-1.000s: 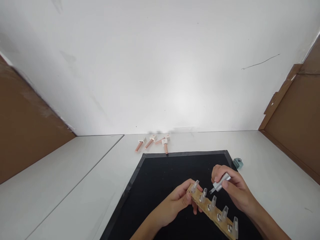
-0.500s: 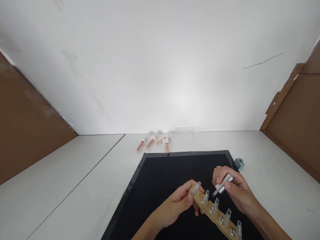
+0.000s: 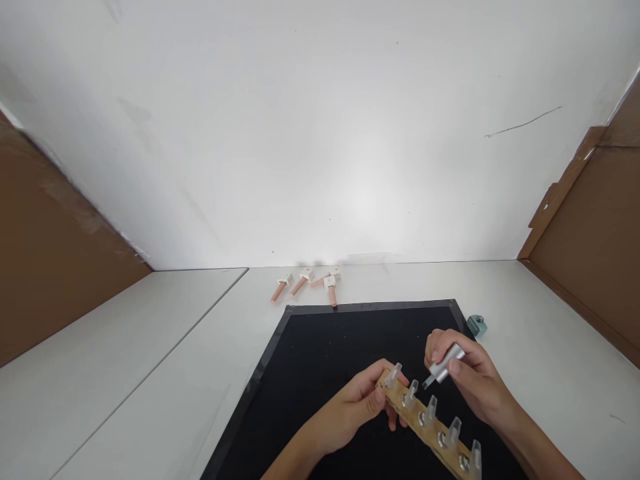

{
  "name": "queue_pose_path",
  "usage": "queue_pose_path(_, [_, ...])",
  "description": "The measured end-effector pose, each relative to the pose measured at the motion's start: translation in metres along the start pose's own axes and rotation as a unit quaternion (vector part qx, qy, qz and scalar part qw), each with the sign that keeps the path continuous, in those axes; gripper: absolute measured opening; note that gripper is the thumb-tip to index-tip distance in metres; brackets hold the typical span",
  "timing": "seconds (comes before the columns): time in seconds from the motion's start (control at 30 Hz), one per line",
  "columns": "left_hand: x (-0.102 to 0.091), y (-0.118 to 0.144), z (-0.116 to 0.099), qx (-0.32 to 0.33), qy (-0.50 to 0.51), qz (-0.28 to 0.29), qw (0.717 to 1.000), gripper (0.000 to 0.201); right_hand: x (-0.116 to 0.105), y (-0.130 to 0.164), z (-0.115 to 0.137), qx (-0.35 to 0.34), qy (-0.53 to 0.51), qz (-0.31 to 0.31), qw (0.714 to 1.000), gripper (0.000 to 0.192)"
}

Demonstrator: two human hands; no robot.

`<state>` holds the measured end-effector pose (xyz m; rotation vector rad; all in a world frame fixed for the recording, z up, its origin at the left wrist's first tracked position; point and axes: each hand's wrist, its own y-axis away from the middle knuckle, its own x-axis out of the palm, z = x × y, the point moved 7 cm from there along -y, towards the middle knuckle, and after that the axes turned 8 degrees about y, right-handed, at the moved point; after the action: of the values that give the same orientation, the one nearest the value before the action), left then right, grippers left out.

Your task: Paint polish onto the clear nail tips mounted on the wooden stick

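Left hand is clamped on the far end of the wooden strip of clear nail tips. Right hand pinches a silver brush cap, bristles just above the strip, over the black mat.

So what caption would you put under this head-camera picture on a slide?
Left hand steadies a wooden strip of clear nail tips over a black mat; right hand holds a silver brush cap beside them.

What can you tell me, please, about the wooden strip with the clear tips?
The strip is a narrow, light-brown bar that looks like wood or card. It carries a row of five clear nail tips, each standing up on a silvery round mount. It runs diagonally from upper left to lower right, over the black mat. The left hand grips its upper-left end. The right hand holds a silver brush just above the second and third tips; contact cannot be told.
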<state>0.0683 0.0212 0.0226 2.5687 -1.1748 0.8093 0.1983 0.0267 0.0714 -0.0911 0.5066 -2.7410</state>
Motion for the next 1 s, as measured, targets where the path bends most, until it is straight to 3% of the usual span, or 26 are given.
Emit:
queue_pose_path(0.13, [0.000, 0.000, 0.000, 0.001, 0.002, 0.001, 1.000, 0.040, 0.005, 0.000, 0.001, 0.000, 0.020, 0.023, 1.000, 0.021])
queue_pose_path(0.37, [0.001, 0.000, -0.001, 0.002, 0.003, -0.001, 1.000, 0.040, -0.011, -0.002, 0.004, 0.001, 0.063, -0.069, 0.996, 0.023])
queue_pose_path(0.57, [0.001, -0.001, 0.000, -0.003, 0.006, -0.003, 1.000, 0.039, 0.001, -0.001, 0.006, -0.015, 0.044, -0.006, 0.999, 0.023])
queue_pose_path(0.8, [0.000, -0.001, 0.002, -0.007, 0.008, -0.005, 1.000, 0.040, -0.008, 0.000, 0.001, -0.005, 0.083, -0.062, 0.995, 0.023])
queue_pose_path(1.0, [0.000, -0.002, 0.003, -0.005, 0.001, -0.002, 1.000, 0.040, 0.004, 0.001, 0.007, -0.021, 0.073, -0.006, 0.997, 0.027])
